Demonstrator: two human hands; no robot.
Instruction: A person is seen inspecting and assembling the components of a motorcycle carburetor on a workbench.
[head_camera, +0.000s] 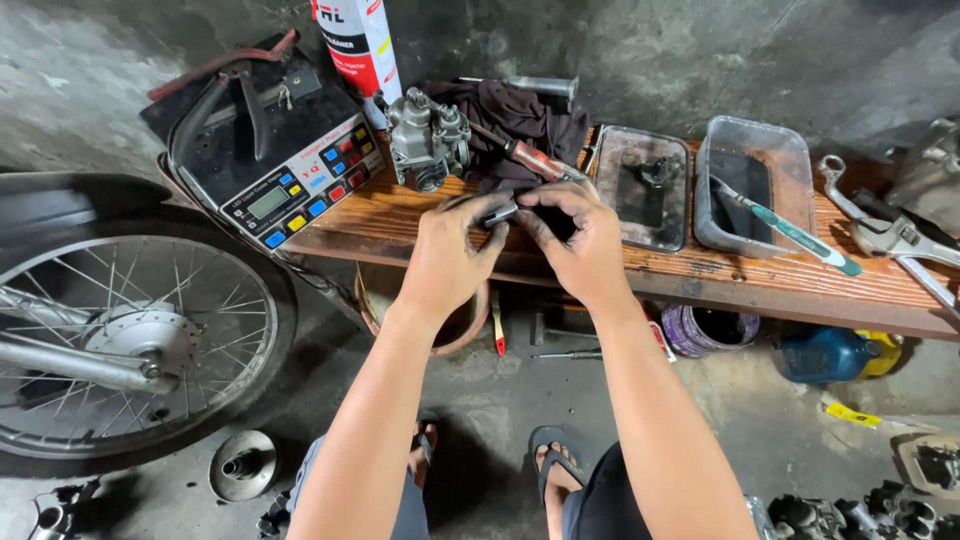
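Observation:
My left hand (447, 255) and my right hand (580, 240) meet over the front of a wooden bench (760, 280). Together they pinch a small dark metal part (498, 213) between the fingertips; both hands are smeared with grease. Just behind the hands lie a grey carburetor (427, 140), a dark rag (520, 115) and a red-handled screwdriver (530, 158).
A battery charger box (270, 140) and a spray can (360, 45) stand at the bench's left end. Two plastic trays (750, 180) with dark liquid, a green-handled tool (795, 232) and wrenches (885, 235) lie to the right. A motorcycle wheel (120, 340) is at left. Containers sit under the bench.

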